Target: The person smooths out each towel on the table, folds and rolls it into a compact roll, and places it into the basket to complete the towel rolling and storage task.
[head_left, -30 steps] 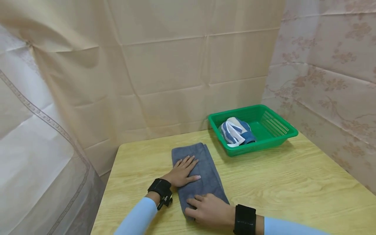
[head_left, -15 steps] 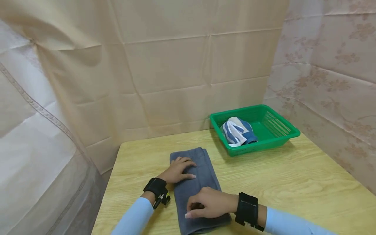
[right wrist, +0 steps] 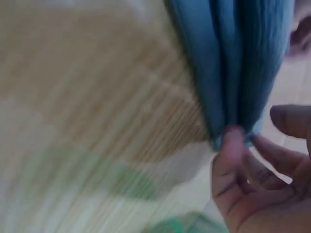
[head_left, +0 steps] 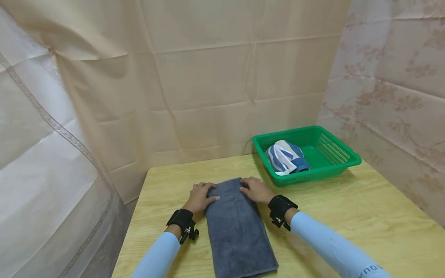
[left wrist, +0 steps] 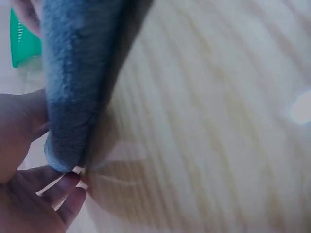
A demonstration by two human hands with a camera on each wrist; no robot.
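Note:
A dark grey towel point(head_left: 238, 231), folded into a long rectangle, lies on the wooden table. My left hand point(head_left: 199, 199) grips its far left corner, thumb on top. In the left wrist view, the fingertips of that hand point(left wrist: 29, 179) reach around the end of the towel point(left wrist: 75, 73). At the far right corner my right hand point(head_left: 258, 190) holds the towel with curled fingers. The right wrist view shows several stacked layers of the towel point(right wrist: 238, 63) at its side edge, with the fingers of my right hand point(right wrist: 267, 199) at the end.
A green plastic basket point(head_left: 323, 170) stands at the back right of the table point(head_left: 333, 216). In its left part lies a blue and white striped cloth point(head_left: 286, 158). A beige curtain point(head_left: 208, 85) hangs behind the table, and a patterned one point(head_left: 393, 92) on the right.
My right hand has moved from the towel's near end to its far right corner. My left hand, flat on the towel before, has slid left to the far left corner and curled.

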